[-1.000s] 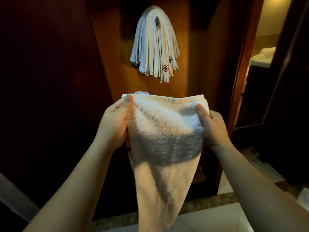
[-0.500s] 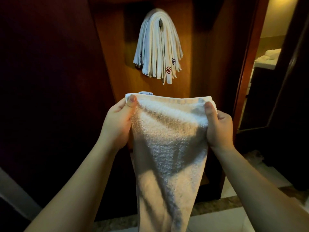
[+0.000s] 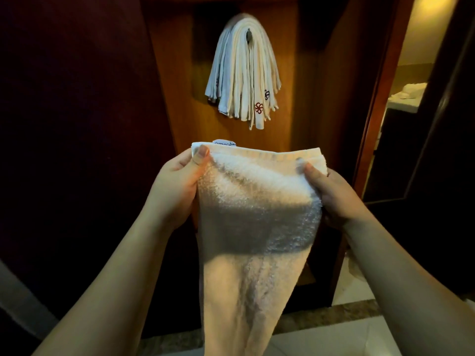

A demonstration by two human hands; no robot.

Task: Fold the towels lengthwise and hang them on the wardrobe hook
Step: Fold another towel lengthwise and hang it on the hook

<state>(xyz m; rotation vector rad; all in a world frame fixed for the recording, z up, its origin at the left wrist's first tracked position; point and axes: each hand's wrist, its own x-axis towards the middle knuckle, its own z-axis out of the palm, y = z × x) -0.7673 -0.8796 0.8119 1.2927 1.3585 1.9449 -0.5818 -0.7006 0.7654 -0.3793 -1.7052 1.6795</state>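
Fingers of your left hand pinch the towel's top left corner; right hand pinches the top right, so the towel hangs between them below the wardrobe hook. Head view: match the corners, keep edges flush, then bring the sides together lengthwise. Hung towels already crowd the hook, so little room. Doorway at right, well apart.

Dark wood panelling; pale tiled floor; lit doorway right.
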